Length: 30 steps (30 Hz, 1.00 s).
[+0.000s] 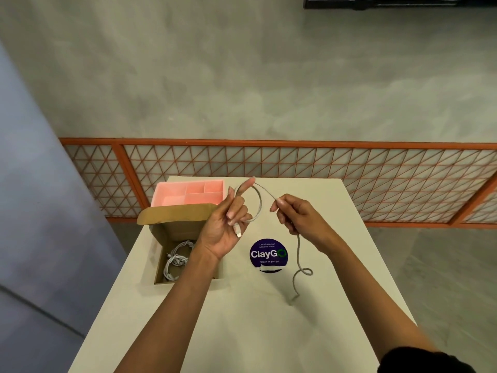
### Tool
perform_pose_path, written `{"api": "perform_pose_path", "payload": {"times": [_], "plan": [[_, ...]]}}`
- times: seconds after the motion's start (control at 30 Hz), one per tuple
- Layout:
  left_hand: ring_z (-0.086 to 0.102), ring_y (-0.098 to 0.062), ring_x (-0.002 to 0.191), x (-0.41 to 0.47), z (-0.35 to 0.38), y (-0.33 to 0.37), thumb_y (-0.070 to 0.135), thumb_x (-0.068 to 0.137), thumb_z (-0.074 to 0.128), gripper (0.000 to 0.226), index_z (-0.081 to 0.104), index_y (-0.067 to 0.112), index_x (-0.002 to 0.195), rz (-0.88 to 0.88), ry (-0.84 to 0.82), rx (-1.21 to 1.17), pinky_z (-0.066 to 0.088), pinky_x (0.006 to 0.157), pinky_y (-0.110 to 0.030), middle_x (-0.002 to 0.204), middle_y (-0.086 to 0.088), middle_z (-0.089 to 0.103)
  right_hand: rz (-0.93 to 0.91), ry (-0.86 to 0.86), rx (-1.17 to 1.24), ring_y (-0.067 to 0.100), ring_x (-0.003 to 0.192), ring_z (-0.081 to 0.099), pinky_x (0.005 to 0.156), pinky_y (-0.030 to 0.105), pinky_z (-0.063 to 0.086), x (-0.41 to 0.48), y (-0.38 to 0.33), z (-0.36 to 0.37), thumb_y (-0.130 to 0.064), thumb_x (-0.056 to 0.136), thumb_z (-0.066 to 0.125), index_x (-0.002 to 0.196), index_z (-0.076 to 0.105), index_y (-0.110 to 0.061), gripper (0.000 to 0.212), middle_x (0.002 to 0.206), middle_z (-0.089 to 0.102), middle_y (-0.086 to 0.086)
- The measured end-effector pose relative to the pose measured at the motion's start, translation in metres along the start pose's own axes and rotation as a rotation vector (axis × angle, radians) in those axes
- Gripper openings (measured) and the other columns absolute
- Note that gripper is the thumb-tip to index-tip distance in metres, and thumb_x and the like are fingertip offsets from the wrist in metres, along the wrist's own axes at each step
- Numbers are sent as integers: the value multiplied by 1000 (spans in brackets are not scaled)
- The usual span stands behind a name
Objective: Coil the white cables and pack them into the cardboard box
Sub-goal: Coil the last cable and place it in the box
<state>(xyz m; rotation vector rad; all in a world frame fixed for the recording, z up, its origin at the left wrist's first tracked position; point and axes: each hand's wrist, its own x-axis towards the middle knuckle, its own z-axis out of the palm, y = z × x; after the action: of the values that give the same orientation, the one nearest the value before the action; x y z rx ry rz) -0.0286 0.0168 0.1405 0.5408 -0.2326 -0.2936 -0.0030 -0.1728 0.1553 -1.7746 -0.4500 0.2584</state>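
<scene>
white braided cable (298, 246), half coiled, begins nearest with its loose tail lying in a small kink on the pale table top (242, 324), at about 5 o'clock from the round purple sticker (268, 254). as i judge it, that kink could tighten into a knot when the slack is drawn up, and a hard pull could drag the one loop off its finger. from the tail the cable's long axis runs near to far, rising almost straight into the right hand (295, 214), which pinches it between thumb and fingers. it then crosses toward 9 o'clock and bends into one loop over the raised forefinger of the left hand (228, 227), whose curled fingers hold the plug end pointing down and back toward the person. at 9 o'clock from the sticker stands the open brown cardboard box (172, 230), with coiled white cables (177, 258) inside. beyond it, at 11 o'clock, lies a pink plastic divided tray (188, 193).
</scene>
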Motion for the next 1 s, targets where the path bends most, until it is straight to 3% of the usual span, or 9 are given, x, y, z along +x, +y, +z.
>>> {"api": "perform_pose_path", "payload": {"times": [0.1, 0.23, 0.33, 0.53, 0.7, 0.87, 1.0], "plan": [[55, -3, 51, 2, 0, 3, 27, 79, 74, 68, 45, 3, 136, 39, 56, 81, 52, 61, -18, 56, 5, 54, 37, -39, -87, 7, 48, 28, 45, 17, 28, -4, 11, 9, -29, 103, 33, 87, 55, -12, 32, 58, 36, -1], [65, -5, 59, 4, 5, 3, 26, 92, 46, 42, 52, 6, 129, 87, 129, 164, 56, 84, -33, 62, 4, 64, 42, -42, -172, 7, 45, 34, 46, 15, 32, -8, 18, 18, -30, 104, 31, 86, 53, -13, 33, 55, 40, -3], [71, -9, 77, 7, 10, 1, 27, 93, 39, 43, 49, 8, 129, 82, 136, 203, 49, 97, -40, 81, 0, 74, 44, -76, -219, 9, 42, 39, 46, 17, 37, -11, 19, 23, -29, 104, 29, 89, 52, -11, 33, 54, 45, -1], [68, -17, 99, 13, 7, -4, 27, 92, 40, 45, 47, 6, 132, 117, 205, 266, 47, 95, -43, 100, -5, 73, 76, -118, -268, 12, 39, 44, 47, 18, 41, -14, 16, 27, -28, 104, 30, 91, 54, -10, 33, 52, 49, 1], [64, -19, 110, 19, -1, -3, 26, 100, 35, 37, 45, 13, 133, 158, 301, 456, 43, 98, -43, 108, -3, 72, 111, -198, -390, 10, 42, 48, 55, 22, 43, -16, 14, 25, -33, 103, 34, 77, 56, -22, 36, 49, 54, -6], [64, -17, 110, 16, -8, 1, 28, 102, 33, 40, 35, 18, 141, 86, 352, 777, 37, 102, -38, 111, -2, 71, 75, -182, -634, 20, 76, 61, 67, 35, 45, -16, 3, 16, -41, 99, 38, 78, 66, -19, 41, 70, 62, -1], [68, -6, 98, 11, -6, -7, 30, 102, 33, 35, 41, 24, 136, -39, 311, 926, 34, 106, -36, 103, 5, 73, 9, -111, -752, 7, 55, 49, 59, 26, 38, -11, -12, 10, -48, 97, 40, 68, 62, -22, 45, 54, 52, -7]]}}
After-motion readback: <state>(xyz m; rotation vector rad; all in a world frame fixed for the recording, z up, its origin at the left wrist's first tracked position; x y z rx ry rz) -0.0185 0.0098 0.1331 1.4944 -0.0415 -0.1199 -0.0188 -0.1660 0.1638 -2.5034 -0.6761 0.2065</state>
